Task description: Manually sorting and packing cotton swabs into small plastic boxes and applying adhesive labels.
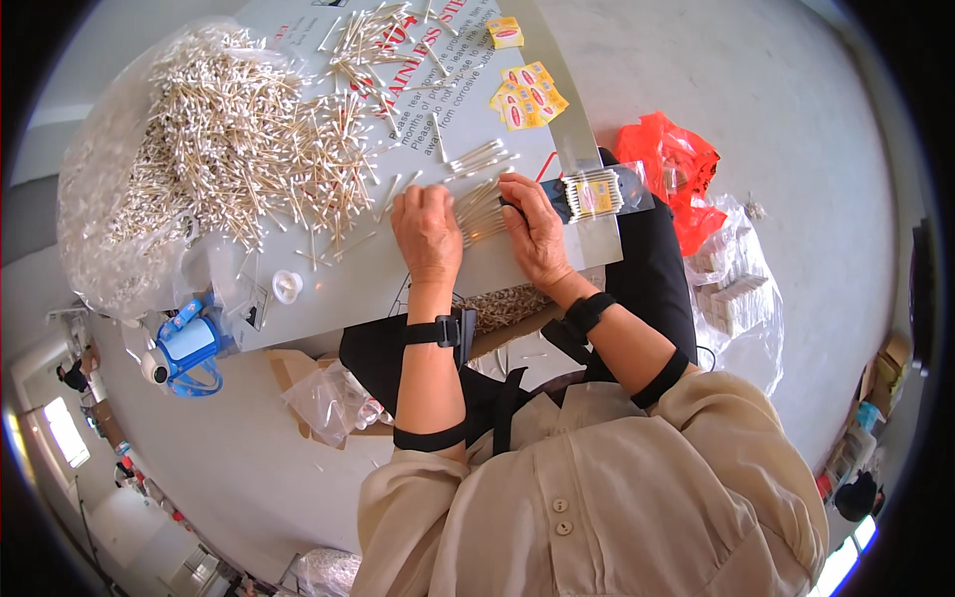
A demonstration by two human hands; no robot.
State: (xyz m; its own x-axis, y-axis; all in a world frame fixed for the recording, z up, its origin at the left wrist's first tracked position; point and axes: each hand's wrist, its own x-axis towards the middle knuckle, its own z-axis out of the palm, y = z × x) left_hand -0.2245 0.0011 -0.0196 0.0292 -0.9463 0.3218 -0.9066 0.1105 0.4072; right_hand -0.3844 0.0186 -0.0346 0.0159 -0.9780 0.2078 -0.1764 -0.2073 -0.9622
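Observation:
My left hand [428,236] and my right hand [535,231] rest on the table's near side, fingers curled in around the two ends of a layer of cotton swabs [480,215]. A dark edge shows by the right fingertips; what it belongs to is hidden. Just beyond the hands lie a few loose cotton swabs [477,156]. Right of my right hand, a row of swabs with a yellow label card [595,194] lies at the table's edge, on or in clear plastic. A large heap of cotton swabs [224,119] spreads from a clear bag at the left.
Yellow label cards [529,98] lie at the table's far right. A white round cap [286,287] and a blue bottle [189,343] are at the near left. Right of the table are a red plastic bag [665,164] and a clear bag of packs [734,294]. A cardboard box [290,370] stands below.

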